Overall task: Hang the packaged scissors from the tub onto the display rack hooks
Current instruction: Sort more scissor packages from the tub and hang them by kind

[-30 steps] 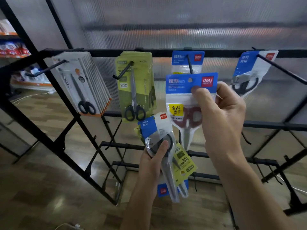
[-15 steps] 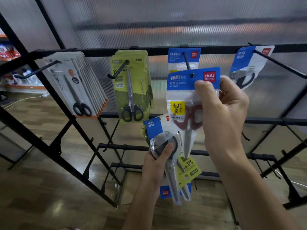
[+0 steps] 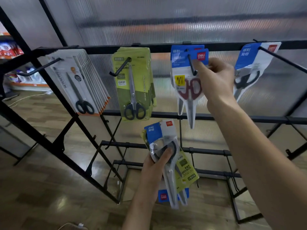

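Note:
A red-handled scissors pack [image 3: 186, 90] with a blue header hangs threaded on the third hook [image 3: 191, 65] of the black display rack [image 3: 159, 48], in front of a matching pack. My right hand [image 3: 216, 78] pinches its right edge, thumb on the blue header. Lower down, my left hand [image 3: 154, 170] grips a bundle of scissors packs [image 3: 167, 143]: a black-handled one on top, a yellow-green one and a blue-headed one under it. The tub is out of view.
White scissors packs [image 3: 74, 80] fill the left hook and yellow-green packs [image 3: 134, 83] the second. A black-handled blue-header pack [image 3: 249, 67] hangs on the far right hook. Bare hooks and bars stand on the lower rack rows [image 3: 207, 151]. Wood floor lies below.
My right hand lifted the red-handled pack up and back, and its hole slid onto the third hook. My left hand kept its bundle, roughly in place.

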Available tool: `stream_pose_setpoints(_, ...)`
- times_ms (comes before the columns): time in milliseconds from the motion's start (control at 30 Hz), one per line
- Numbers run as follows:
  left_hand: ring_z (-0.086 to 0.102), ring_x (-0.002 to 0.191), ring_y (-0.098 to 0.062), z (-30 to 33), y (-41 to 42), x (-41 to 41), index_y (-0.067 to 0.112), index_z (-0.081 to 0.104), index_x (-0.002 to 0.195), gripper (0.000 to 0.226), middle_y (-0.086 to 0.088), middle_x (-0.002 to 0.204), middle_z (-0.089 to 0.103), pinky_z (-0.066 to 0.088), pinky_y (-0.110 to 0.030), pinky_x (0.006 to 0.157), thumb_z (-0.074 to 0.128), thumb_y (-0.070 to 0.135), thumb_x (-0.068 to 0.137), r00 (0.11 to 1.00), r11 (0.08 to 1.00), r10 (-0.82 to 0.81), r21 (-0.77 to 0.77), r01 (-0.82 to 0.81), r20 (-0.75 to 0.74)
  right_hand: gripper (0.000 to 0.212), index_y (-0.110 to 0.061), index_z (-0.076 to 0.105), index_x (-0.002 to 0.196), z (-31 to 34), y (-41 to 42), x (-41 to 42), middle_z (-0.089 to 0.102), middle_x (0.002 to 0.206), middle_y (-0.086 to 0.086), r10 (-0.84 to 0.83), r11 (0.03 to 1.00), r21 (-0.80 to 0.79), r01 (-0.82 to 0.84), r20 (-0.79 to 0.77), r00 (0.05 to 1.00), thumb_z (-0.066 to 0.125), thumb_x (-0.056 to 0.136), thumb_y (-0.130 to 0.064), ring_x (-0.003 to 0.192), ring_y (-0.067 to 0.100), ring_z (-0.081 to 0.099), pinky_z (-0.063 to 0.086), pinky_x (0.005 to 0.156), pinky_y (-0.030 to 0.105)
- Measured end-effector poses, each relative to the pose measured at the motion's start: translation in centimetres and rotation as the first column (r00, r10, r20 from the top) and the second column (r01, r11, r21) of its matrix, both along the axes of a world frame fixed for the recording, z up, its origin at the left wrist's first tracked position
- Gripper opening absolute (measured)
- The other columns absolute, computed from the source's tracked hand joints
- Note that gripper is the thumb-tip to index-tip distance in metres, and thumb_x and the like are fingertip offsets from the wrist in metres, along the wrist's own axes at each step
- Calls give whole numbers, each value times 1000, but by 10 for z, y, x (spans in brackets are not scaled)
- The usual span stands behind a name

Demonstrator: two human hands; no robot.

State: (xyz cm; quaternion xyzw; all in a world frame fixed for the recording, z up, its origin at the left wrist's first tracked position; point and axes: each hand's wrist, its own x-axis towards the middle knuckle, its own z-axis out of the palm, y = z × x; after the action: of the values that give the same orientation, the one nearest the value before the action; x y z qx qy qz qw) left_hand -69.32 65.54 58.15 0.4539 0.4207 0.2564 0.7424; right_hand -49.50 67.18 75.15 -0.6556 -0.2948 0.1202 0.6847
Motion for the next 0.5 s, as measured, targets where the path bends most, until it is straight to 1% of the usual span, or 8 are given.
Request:
stream_pose_setpoints(33, 81, 83, -20, -1, 0, -2, 20, 71, 114, 27, -4, 98, 83, 61, -30, 69, 76, 32, 91, 1000, 1000, -9, -10, 9, -1, 28, -14, 67, 96, -1, 6, 5, 69, 93, 12, -14, 1000, -3, 14, -1, 1000, 74, 93, -41, 81, 15, 69, 61, 76, 32)
stream_pose_setpoints(100, 81, 89, -24, -2, -1, -5, 18, 70, 117, 34, -6, 101, 83, 63, -35, 76, 77, 33, 87, 1000, 1000, -22, -18, 22, 0, 29, -18, 62, 98, -2, 17, 13, 70, 100, 4, -49, 999, -9, 49, 12, 999, 74, 92, -44, 86, 12, 71, 57, 74, 24)
stream_pose_setpoints(200, 78, 103, -32, -3, -4, -9, 13, 69, 127, 52, -12, 113, 81, 62, -50, 95, 79, 37, 82, 998, 998, -51, -35, 52, 28, 35, -19, 57, 94, -4, 30, 23, 67, 101, 4, -110, 992, -48, 112, 47, 993, 74, 90, -50, 87, 12, 67, 54, 75, 25)
stream_pose_setpoints(300, 76, 110, -36, -9, -5, -9, 13, 70, 128, 54, -14, 118, 79, 55, -60, 106, 87, 38, 83, 998, 998, -53, -37, 54, 40, 38, -23, 52, 91, -9, 38, 27, 58, 94, -3, -130, 987, -92, 133, 36, 991, 73, 89, -54, 81, 10, 56, 50, 76, 28)
stream_pose_setpoints(333, 76, 110, -37, -11, -6, -9, 14, 70, 128, 56, -14, 119, 79, 54, -62, 107, 90, 39, 81, 997, 998, -56, -35, 58, 44, 39, -22, 52, 96, -12, 38, 27, 57, 94, -4, -139, 984, -106, 141, 31, 990, 73, 89, -55, 81, 8, 54, 50, 78, 28)
stream_pose_setpoints(400, 76, 110, -36, -14, -8, -7, 15, 70, 129, 64, -13, 119, 79, 54, -61, 106, 89, 42, 74, 996, 997, -74, -18, 75, 48, 47, -20, 51, 110, -20, 34, 23, 57, 105, -2, -133, 983, -127, 133, 4, 991, 73, 88, -55, 88, 8, 55, 50, 84, 29)
stream_pose_setpoints(467, 75, 111, -37, -15, -10, -4, 15, 69, 130, 73, -13, 120, 79, 55, -61, 106, 91, 45, 67, 994, 996, -84, -14, 85, 65, 60, -18, 51, 123, -33, 21, 13, 57, 116, 0, -103, 983, -156, 97, -28, 994, 74, 86, -58, 99, 10, 56, 47, 85, 27)
stream_pose_setpoints(500, 75, 112, -37, -17, -11, -2, 15, 69, 130, 75, -13, 120, 79, 54, -62, 106, 92, 45, 66, 994, 996, -82, -18, 83, 78, 64, -17, 51, 128, -41, 10, 5, 57, 117, -2, -78, 982, -173, 69, -45, 996, 74, 86, -59, 102, 10, 56, 46, 85, 27)
